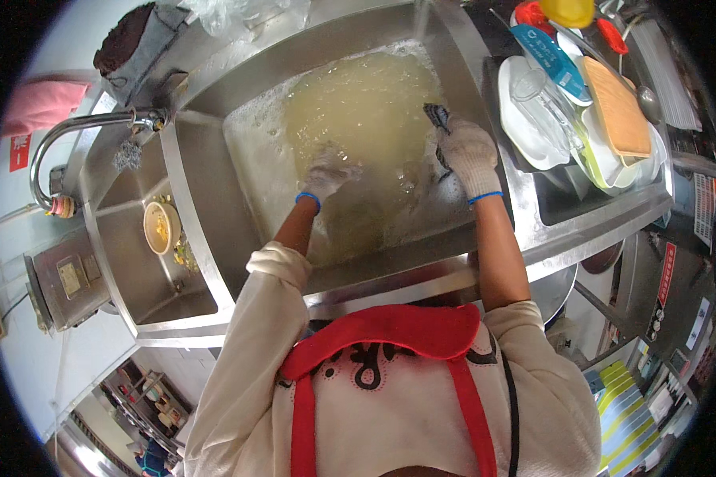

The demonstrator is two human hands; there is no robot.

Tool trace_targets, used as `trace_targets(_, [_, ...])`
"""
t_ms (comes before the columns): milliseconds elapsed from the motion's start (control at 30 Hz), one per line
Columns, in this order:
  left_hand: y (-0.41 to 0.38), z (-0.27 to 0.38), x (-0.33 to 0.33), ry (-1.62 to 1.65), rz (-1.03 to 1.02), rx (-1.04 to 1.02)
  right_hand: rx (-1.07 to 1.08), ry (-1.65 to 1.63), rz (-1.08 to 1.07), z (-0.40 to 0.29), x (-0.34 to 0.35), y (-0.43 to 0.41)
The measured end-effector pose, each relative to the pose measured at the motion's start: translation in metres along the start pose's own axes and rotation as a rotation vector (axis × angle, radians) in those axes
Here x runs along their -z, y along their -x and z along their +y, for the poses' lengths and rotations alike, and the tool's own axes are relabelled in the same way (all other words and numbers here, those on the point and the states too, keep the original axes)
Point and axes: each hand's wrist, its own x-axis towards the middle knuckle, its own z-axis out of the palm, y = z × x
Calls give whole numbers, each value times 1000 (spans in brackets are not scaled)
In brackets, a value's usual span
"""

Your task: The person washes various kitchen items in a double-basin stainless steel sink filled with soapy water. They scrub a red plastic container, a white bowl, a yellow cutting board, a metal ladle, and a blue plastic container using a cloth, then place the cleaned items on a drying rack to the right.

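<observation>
A large stainless steel sink basin (pixel 200 161) holds cloudy yellowish water (pixel 358 101) with foam along its edges. My left hand (pixel 328 170), in a pale knit glove with a blue cuff, dips its fingers into this water. Whether they grip anything below the surface is hidden. Near the basin's right wall, my right hand (pixel 468 149) wears a matching glove and is closed around a dark patterned piece, apparently cloth (pixel 437 114). One end sticks out above the fingers, and more dark material shows below the palm. Blurred shapes lie under the water between the hands.
Right of the basin, white dishes (pixel 528 134), a clear glass pitcher (pixel 546 110) and an orange tray (pixel 617 113) are piled up. The smaller left basin contains a bowl of food scraps (pixel 161 228). A curved faucet (pixel 65 125) and a steel-wool scrubber (pixel 127 156) are at the left.
</observation>
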Motion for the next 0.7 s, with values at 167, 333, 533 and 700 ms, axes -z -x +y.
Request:
trace_targets(167, [22, 56, -20, 151, -383, 209, 8, 23, -46, 2, -14, -3])
trace_targets(333, [43, 85, -15, -46, -501, 5, 31, -4, -17, 4, -13, -2])
trace_targets(533, [29, 85, 6, -18, -561, -180, -31, -15, -51, 7, -12, -5])
trace_targets(700, [25, 24, -9, 66, -278, 124, 3, -50, -56, 1, -9, -6])
